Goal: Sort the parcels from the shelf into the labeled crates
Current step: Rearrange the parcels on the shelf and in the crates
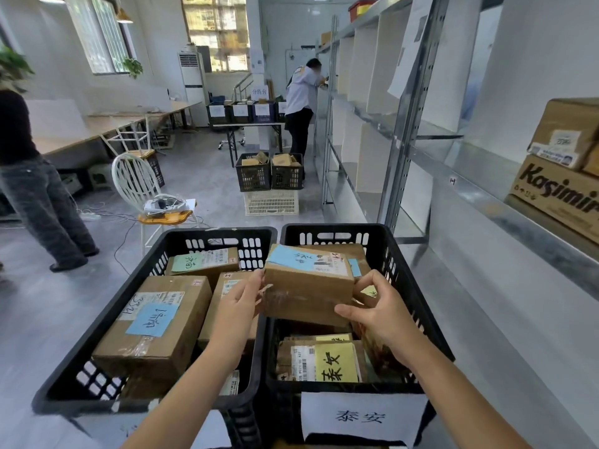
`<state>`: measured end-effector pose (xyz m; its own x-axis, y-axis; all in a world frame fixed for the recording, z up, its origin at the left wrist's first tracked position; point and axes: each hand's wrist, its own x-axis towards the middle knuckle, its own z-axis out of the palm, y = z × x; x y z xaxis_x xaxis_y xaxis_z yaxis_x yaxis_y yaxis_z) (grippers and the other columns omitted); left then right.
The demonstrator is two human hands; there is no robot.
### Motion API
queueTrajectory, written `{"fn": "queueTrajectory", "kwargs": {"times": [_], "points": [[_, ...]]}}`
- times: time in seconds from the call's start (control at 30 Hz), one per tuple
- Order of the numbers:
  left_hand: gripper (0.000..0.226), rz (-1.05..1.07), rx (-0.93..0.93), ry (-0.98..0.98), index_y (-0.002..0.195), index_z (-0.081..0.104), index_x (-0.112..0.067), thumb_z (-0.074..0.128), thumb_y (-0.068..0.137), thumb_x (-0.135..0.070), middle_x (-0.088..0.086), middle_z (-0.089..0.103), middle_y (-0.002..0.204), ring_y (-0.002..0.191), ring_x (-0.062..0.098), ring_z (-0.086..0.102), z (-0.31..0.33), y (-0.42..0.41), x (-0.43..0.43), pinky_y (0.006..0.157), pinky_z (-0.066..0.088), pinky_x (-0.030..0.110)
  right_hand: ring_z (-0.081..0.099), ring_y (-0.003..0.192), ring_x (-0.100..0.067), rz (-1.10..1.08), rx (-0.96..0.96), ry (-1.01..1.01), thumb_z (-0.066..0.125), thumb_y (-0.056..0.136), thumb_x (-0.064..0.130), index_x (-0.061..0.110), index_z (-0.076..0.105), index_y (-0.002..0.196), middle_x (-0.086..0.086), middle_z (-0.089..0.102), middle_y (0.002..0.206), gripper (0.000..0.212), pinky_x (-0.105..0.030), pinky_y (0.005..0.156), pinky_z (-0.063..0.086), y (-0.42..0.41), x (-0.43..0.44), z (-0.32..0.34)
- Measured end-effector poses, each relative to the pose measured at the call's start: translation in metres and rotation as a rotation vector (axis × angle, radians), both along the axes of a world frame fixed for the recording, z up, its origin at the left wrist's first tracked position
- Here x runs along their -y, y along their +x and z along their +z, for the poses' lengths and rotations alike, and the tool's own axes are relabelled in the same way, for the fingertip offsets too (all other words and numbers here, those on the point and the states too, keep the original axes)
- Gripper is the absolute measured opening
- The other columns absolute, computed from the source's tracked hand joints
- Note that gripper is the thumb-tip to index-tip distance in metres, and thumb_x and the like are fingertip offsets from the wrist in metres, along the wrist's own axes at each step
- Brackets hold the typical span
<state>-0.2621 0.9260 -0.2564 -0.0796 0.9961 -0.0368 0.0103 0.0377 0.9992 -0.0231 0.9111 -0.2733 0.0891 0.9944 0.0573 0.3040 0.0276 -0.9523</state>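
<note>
A: Where is the parcel (308,290) sitting at this moment?
B: It is hanging in the air over the right crate (408,280), tilting a little, with its blue note (291,257) facing up. Both hands are grasping it.
A: How are they holding on?
B: The left hand (241,299) is clasping the left end. The right hand (379,311) is gripping the right end, thumb pressing on the near face and fingers curling round the corner.
A: What is lying underneath?
B: Other parcels are filling the right crate, one with a yellow note (337,362) showing near the front wall. A white label (363,416) is hanging on that crate's front. The left crate (107,319) is standing right against it and holding more boxes, among them a large box (152,345).
A: And the shelf?
B: The shelf (453,176) is running along the right, with a Kasimir carton (557,196) sitting on it
</note>
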Motion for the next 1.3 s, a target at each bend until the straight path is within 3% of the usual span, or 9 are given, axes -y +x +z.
{"fn": "queueTrajectory", "kwargs": {"times": [0.17,0.3,0.37,0.53,0.67,0.8,1.0,1.2,1.3], "points": [[0.020,-0.012,0.109,-0.093,0.103,0.064,-0.039,0.050,0.096,-0.052,-0.007,0.071,0.111,0.109,0.014,0.064,-0.005,0.006,0.001,0.106,0.047,0.041,0.063,0.113,-0.012,0.070,-0.034,0.001,0.086,0.074,0.012,0.020,0.050,0.094,0.011,0.061,0.124,0.041,-0.033,0.085,0.060,0.002,-0.001,0.001],[0.021,-0.003,0.059,-0.079,0.103,0.065,-0.040,0.053,0.095,-0.053,-0.007,0.068,0.114,0.110,0.014,0.062,-0.012,0.003,0.002,0.107,0.044,0.046,0.063,0.113,-0.014,0.132,-0.128,-0.066,0.072,0.077,0.058,0.012,0.051,0.089,0.005,0.063,0.120,0.052,-0.041,0.092,0.058,-0.003,-0.001,0.004],[0.021,-0.008,0.039,-0.053,0.101,0.068,-0.037,0.056,0.094,-0.052,-0.007,0.069,0.114,0.111,0.016,0.062,-0.012,0.001,0.002,0.105,0.046,0.047,0.068,0.107,-0.018,0.079,-0.241,-0.121,0.062,0.078,0.065,0.011,0.055,0.092,0.002,0.072,0.111,0.056,-0.046,0.095,0.055,-0.007,-0.004,0.004],[0.022,-0.022,0.028,0.025,0.110,0.066,-0.028,0.060,0.094,-0.043,-0.005,0.073,0.107,0.107,0.017,0.066,-0.007,-0.001,0.004,0.094,0.051,0.035,0.070,0.104,-0.022,-0.075,-0.407,-0.111,0.081,0.064,0.053,0.021,0.058,0.118,-0.003,0.066,0.121,0.067,-0.051,0.091,0.057,-0.011,-0.014,0.000],[0.039,-0.006,0.049,0.037,0.104,0.067,-0.033,0.063,0.077,-0.060,-0.002,0.073,0.109,0.108,0.020,0.066,-0.008,-0.012,0.008,0.102,0.048,0.046,0.072,0.101,-0.018,0.040,-0.431,-0.164,0.078,0.073,0.048,0.017,0.059,0.133,-0.001,0.075,0.111,0.070,-0.044,0.098,0.053,-0.017,-0.018,0.003],[0.030,0.036,0.060,0.065,0.096,0.066,-0.031,0.065,0.077,-0.054,-0.004,0.074,0.102,0.101,0.019,0.067,-0.014,-0.021,0.016,0.094,0.049,0.043,0.070,0.109,-0.019,0.120,-0.393,-0.217,0.083,0.065,0.060,0.027,0.053,0.141,0.002,0.075,0.112,0.088,-0.049,0.105,0.048,-0.033,-0.023,0.005],[0.034,0.112,0.092,0.043,0.108,0.066,-0.030,0.068,0.081,-0.051,-0.002,0.075,0.106,0.105,0.022,0.069,-0.013,-0.049,0.021,0.100,0.049,0.055,0.072,0.103,-0.016,0.198,-0.391,-0.198,0.078,0.078,0.048,0.034,0.052,0.141,0.000,0.076,0.109,0.070,-0.051,0.095,0.055,-0.059,-0.031,0.013],[0.023,0.114,0.080,0.071,0.111,0.070,-0.032,0.065,0.091,-0.042,-0.001,0.074,0.106,0.104,0.024,0.069,-0.015,-0.080,0.024,0.082,0.057,0.035,0.073,0.099,-0.018,0.274,-0.447,-0.246,0.074,0.085,0.031,0.022,0.053,0.141,-0.004,0.076,0.108,0.060,-0.045,0.085,0.060,-0.084,-0.033,0.015],[0.021,0.135,0.042,0.066,0.112,0.071,-0.036,0.055,0.099,-0.037,-0.004,0.073,0.111,0.107,0.020,0.067,-0.017,-0.095,0.023,0.088,0.054,0.034,0.073,0.100,-0.021,0.286,-0.446,-0.270,0.073,0.085,0.032,0.023,0.060,0.134,-0.004,0.076,0.110,0.051,-0.047,0.089,0.059,-0.093,-0.037,0.015]]}}
